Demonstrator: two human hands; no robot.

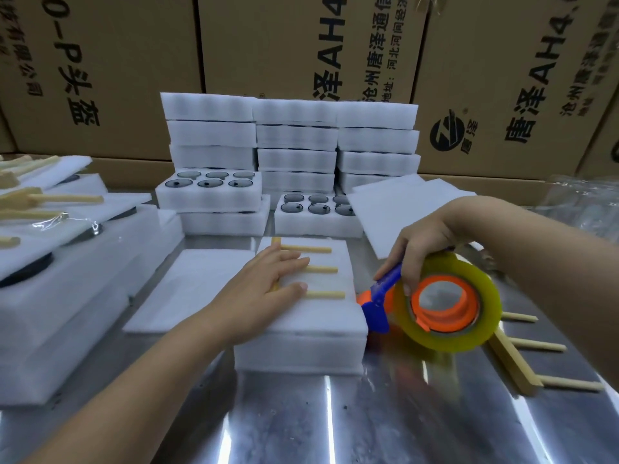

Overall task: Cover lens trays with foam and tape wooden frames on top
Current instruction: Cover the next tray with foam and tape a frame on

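Observation:
A white foam-covered lens tray (311,333) lies in the middle of the metal table. On its top rests a wooden frame (318,270) with three prongs pointing right. My left hand (268,283) lies flat on that frame with straight fingers, pressing it down. My right hand (418,242) grips a tape dispenser (445,306) with a yellowish tape roll, orange core and blue handle, held at the tray's right edge. A second wooden frame (516,360) lies on the table to the right.
Stacks of white foam trays (291,142) stand behind, two open ones showing dark lenses (211,182). Loose foam sheets (402,212) lie at right and in front left (191,289). Finished taped trays (50,262) sit at left. Cardboard boxes (301,45) wall the back.

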